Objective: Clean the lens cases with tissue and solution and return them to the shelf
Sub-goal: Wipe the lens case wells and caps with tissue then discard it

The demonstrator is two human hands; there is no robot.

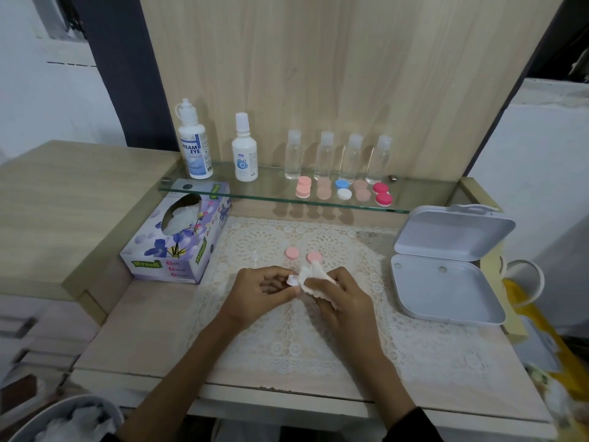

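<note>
over the lace mat (287, 339) on the worktop (153, 320), fingers of the left hand (264, 287) pinch a white lens case (291, 280); those of the right hand (341, 295) clamp a tissue (310, 277) against it. two pink caps (291, 252) lie just behind. five cases (344, 189) sit on the glass shelf (242, 191); this one seems mid-wipe, uncapped, unshelved.

solution bottles (194, 145) 2 | clear bottles (293, 156) 4 | shelf lens cases (302, 187) 5 | loose caps (291, 252) 2
</note>
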